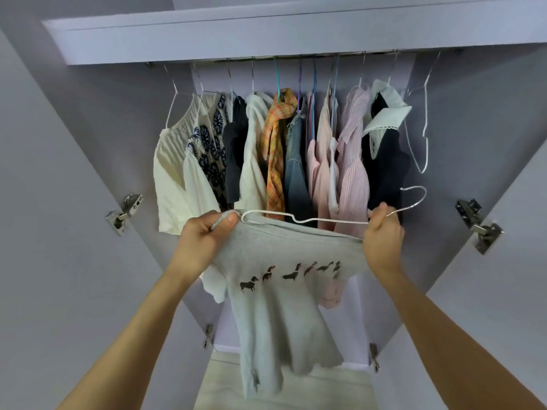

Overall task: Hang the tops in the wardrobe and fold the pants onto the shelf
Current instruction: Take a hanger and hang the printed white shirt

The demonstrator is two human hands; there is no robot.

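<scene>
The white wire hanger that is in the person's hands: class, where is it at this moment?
In the head view the white hanger lies sideways at centre, in front of the hanging clothes, its hook by the right hand and its far end inside the grey top by the left hand.

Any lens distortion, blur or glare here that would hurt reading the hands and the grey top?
Head view: strong wide-angle bending, the wardrobe doors splay outward; light is soft and even, no glare; left hand, right hand, white hanger and grey top read clearly, only slightly soft.
</scene>
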